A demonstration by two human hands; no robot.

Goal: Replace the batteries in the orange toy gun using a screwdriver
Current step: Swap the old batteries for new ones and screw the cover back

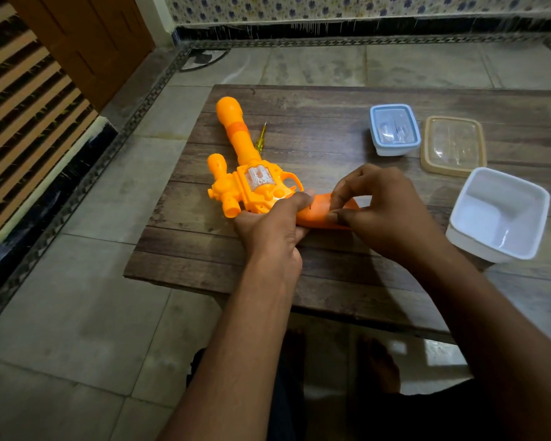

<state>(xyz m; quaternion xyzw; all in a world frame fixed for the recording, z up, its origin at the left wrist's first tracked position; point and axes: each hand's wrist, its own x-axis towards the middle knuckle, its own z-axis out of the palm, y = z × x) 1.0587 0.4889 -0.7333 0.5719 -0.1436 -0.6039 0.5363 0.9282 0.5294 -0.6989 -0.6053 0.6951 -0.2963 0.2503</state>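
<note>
The orange toy gun (242,160) lies on the wooden table (331,128), barrel pointing away, grip toward me. My left hand (271,227) clamps the gun's body just behind the trigger. My right hand (379,208) pinches the darker orange grip (318,208) with thumb and fingertips; the grip's cover area is mostly hidden under my fingers. A yellow-handled screwdriver (261,140) rests on the table just right of the barrel, untouched. No batteries are visible.
A lidded light-blue box (394,128) with small items inside stands at the back right. Beside it lies a clear lid with a beige rim (453,144). An open white tub (498,214) sits close to my right hand. Tiled floor surrounds the low table.
</note>
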